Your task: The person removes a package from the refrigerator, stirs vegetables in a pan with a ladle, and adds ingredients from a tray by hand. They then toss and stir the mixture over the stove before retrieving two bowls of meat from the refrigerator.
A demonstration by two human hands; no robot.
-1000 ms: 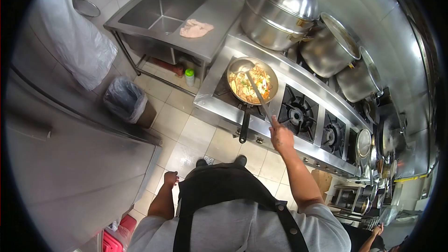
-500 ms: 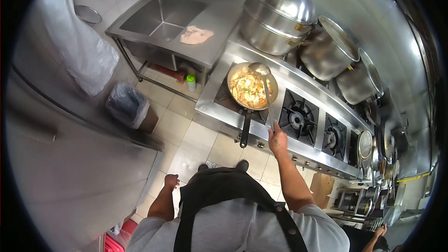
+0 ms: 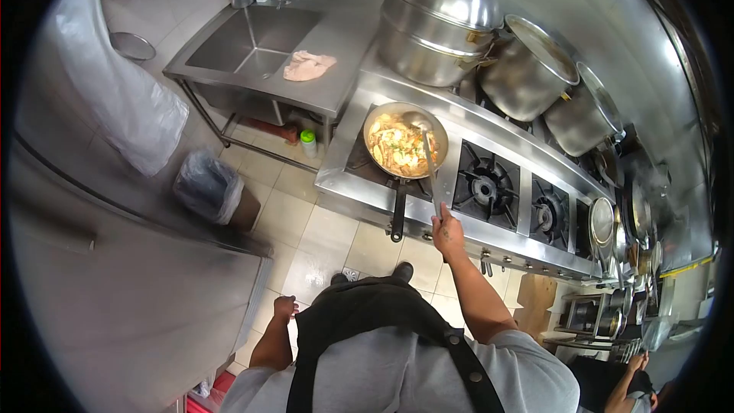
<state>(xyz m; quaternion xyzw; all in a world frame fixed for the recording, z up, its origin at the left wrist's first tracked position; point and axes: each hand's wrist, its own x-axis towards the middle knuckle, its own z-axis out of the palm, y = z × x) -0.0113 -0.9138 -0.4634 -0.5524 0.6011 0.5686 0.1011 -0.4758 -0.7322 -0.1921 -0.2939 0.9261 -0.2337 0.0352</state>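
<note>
My right hand (image 3: 449, 234) is wrapped round the handle of a metal ladle (image 3: 430, 164). The ladle's bowl rests in the far right part of a frying pan (image 3: 439, 130), against the food. That food (image 3: 399, 147) is a mix of yellow and brown pieces with bits of green and orange. The pan sits on the leftmost burner, its black handle (image 3: 398, 214) pointing toward me with no hand on it. Low beside my apron, my left hand (image 3: 286, 307) hangs with fingers curled in and nothing visible in them.
Two bare burners (image 3: 487, 186) lie right of the pan. Behind stand a lidded steamer pot (image 3: 436, 23) and large pots (image 3: 527, 80). At left are a sink (image 3: 229, 53) with a pink cloth (image 3: 309, 66) beside it, and a lined bin (image 3: 205, 180). Another person's arm (image 3: 631, 375) shows lower right.
The ladle's bowl has come from the pan's far rim a little inward, down into the food. My left hand stays low at my side. The whole view has shifted slightly.
</note>
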